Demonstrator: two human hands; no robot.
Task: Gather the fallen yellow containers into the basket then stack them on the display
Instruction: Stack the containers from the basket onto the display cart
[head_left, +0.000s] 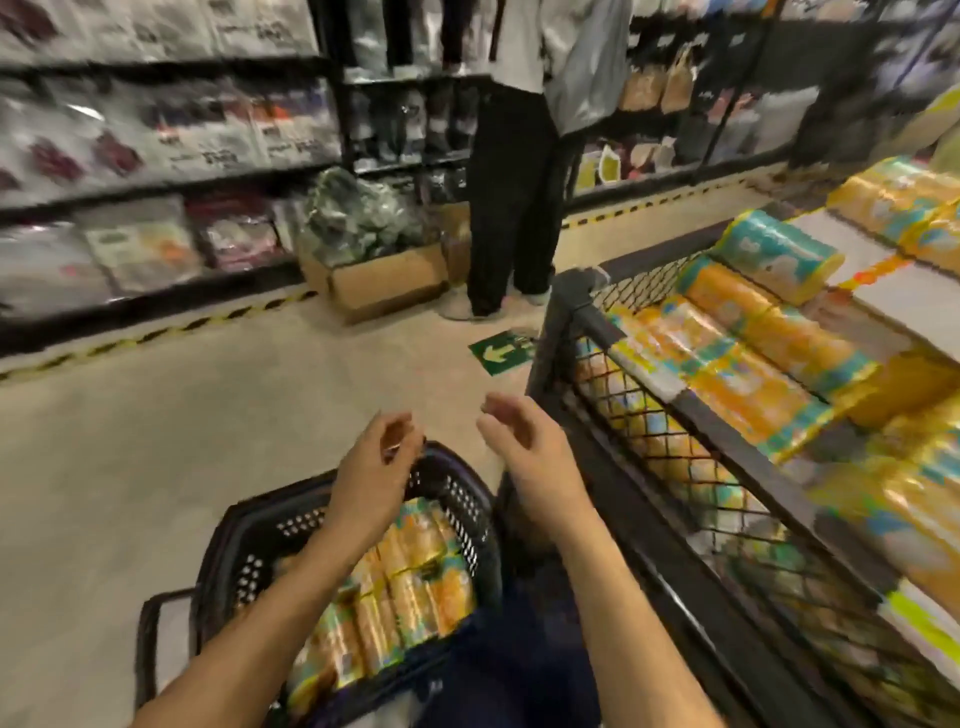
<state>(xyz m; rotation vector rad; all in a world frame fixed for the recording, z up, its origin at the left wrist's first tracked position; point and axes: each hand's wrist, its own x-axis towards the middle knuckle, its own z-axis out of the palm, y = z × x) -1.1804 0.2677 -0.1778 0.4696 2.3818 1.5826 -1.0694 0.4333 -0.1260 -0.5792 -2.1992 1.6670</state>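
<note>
A black plastic basket (249, 540) sits on the floor below me, holding several yellow-orange cylindrical containers (410, 587) lying on their sides. My left hand (376, 467) hovers over the basket's far rim, fingers loosely curled and empty. My right hand (524, 452) is beside it, open and empty, close to the corner of the black wire display bin (670, 452) on the right. In that display lie rows of the same yellow containers (748, 364), and one with a teal wrap (774, 254) rests on top at the back.
A person in black trousers (511, 208) stands ahead by the shelves. A cardboard box (374, 280) of dark packets sits on the floor near them. Black shelving with packaged goods lines the left. A green arrow sticker (501, 351) marks the beige floor.
</note>
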